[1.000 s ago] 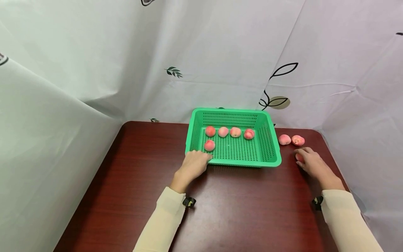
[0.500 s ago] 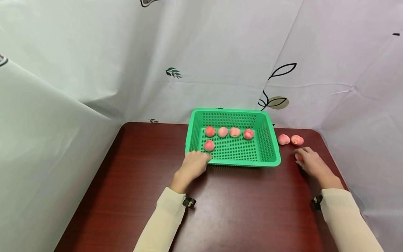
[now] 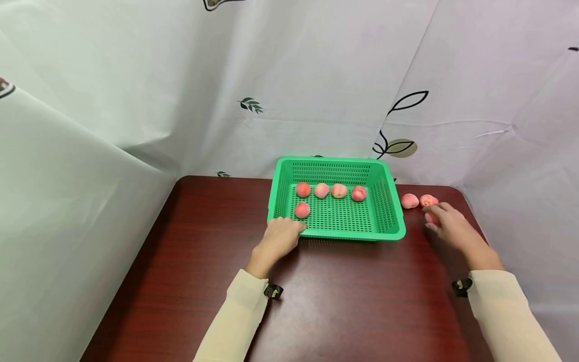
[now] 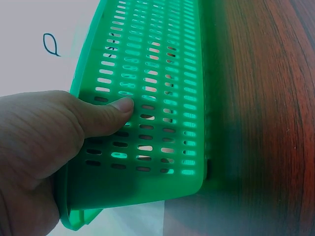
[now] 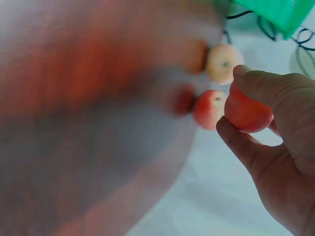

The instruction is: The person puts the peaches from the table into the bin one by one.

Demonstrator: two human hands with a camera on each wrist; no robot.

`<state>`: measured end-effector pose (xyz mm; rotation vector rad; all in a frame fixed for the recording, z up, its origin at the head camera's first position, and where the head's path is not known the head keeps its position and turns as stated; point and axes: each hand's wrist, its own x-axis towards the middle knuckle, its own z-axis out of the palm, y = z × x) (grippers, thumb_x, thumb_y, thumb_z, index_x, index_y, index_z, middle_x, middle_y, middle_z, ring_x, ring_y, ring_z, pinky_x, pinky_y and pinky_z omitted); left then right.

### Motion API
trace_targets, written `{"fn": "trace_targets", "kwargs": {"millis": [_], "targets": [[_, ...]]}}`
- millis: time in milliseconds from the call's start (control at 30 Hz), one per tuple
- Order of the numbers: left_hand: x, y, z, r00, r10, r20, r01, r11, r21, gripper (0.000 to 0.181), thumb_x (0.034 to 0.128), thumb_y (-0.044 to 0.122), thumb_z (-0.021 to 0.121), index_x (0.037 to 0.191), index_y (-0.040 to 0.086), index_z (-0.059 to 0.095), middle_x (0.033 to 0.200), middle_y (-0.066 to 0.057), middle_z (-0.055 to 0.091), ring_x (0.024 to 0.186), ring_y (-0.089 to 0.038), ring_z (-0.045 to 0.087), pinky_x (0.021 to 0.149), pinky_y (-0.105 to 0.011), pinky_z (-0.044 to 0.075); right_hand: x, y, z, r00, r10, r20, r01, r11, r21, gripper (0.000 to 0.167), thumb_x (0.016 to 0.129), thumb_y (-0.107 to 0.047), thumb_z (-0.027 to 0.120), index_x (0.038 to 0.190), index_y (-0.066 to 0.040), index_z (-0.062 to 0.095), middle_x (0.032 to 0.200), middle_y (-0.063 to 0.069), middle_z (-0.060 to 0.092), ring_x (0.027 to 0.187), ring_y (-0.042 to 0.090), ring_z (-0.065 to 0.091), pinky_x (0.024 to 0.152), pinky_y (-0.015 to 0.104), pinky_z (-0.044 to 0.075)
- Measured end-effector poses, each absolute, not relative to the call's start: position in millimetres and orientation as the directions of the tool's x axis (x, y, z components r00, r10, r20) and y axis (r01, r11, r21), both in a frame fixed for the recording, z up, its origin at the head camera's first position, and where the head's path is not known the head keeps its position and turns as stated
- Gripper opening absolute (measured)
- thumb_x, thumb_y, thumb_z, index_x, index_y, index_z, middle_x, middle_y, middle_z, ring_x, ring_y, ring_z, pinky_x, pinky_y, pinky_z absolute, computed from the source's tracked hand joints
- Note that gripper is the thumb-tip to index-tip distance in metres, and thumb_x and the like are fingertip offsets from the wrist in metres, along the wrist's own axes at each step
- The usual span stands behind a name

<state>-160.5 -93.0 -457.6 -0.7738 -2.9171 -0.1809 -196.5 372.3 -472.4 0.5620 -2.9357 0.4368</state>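
Observation:
A green basket (image 3: pixel 334 235) stands at the table's far side, with several peaches inside, one of them (image 3: pixel 302 209) close to the front left corner. My left hand (image 3: pixel 280 236) grips its front rim near that corner; in the left wrist view the thumb of the hand (image 4: pixel 44 132) lies against the slotted wall (image 4: pixel 133 182). To the right of the basket, my right hand (image 3: pixel 452 229) holds a peach (image 3: pixel 431 218). The right wrist view shows this peach (image 5: pixel 247 110) pinched between thumb and fingers of the hand (image 5: pixel 290 162).
Two more peaches, one (image 3: pixel 409 201) beside the basket and one (image 3: pixel 427 200) behind my right hand, lie on the dark red table (image 3: pixel 362 291). A white patterned cloth (image 3: pixel 316 75) hangs behind the table and along both sides.
My right hand has shifted slightly up and to the right with the peach in its fingers. The left hand keeps its grip on the basket rim.

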Motion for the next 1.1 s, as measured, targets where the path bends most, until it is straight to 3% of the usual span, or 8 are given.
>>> {"fn": "trace_targets", "kwargs": {"millis": [233, 600, 833, 1100], "targets": [[-160.3, -93.6, -456.7, -0.859, 0.488, 0.154, 0.504, 0.858, 0.093, 0.039, 0.0864, -0.003, 0.062, 0.064, 0.021, 0.043, 0.055, 0.001, 0.037, 0.050, -0.019, 0.033, 0.043, -0.034, 0.023, -201.1, 358.9, -443.3, -0.900, -0.363, 0.243, -0.419, 0.873, -0.249, 0.040, 0.085, -0.001, 0.080, 0.121, 0.002, 0.064, 0.121, 0.030, 0.057, 0.110, 0.051, 0.056, 0.089, 0.067, 0.046], [-161.3, -93.5, -457.3, -0.859, 0.493, 0.137, 0.506, 0.858, 0.084, 0.040, 0.0882, -0.002, 0.062, 0.064, 0.022, 0.041, 0.055, 0.003, 0.033, 0.051, -0.016, 0.030, 0.044, -0.032, 0.023, -218.1, 324.4, -406.3, -0.729, -0.555, 0.400, -0.642, 0.757, -0.119, 0.042, 0.075, 0.008, 0.084, 0.113, 0.000, 0.069, 0.110, 0.020, 0.066, 0.095, 0.046, 0.062, 0.082, 0.061, 0.049], [-161.4, -93.9, -456.6, -0.858, 0.492, 0.150, 0.507, 0.858, 0.083, 0.039, 0.0879, -0.001, 0.063, 0.064, 0.022, 0.043, 0.054, 0.002, 0.036, 0.049, -0.019, 0.037, 0.043, -0.033, 0.024, -229.8, 294.3, -379.7, -0.684, -0.635, 0.358, -0.698, 0.712, -0.072, 0.045, 0.076, 0.007, 0.084, 0.118, -0.001, 0.069, 0.112, 0.019, 0.066, 0.097, 0.043, 0.063, 0.083, 0.057, 0.051], [-160.8, -94.0, -457.0, -0.858, 0.492, 0.151, 0.508, 0.856, 0.093, 0.040, 0.0878, -0.002, 0.062, 0.063, 0.022, 0.041, 0.055, 0.002, 0.033, 0.050, -0.018, 0.032, 0.043, -0.033, 0.023, -239.5, 258.3, -366.4, -0.633, -0.699, 0.333, -0.749, 0.661, -0.035, 0.038, 0.080, 0.008, 0.081, 0.115, -0.001, 0.070, 0.110, 0.017, 0.066, 0.090, 0.035, 0.063, 0.079, 0.049, 0.054]]}}
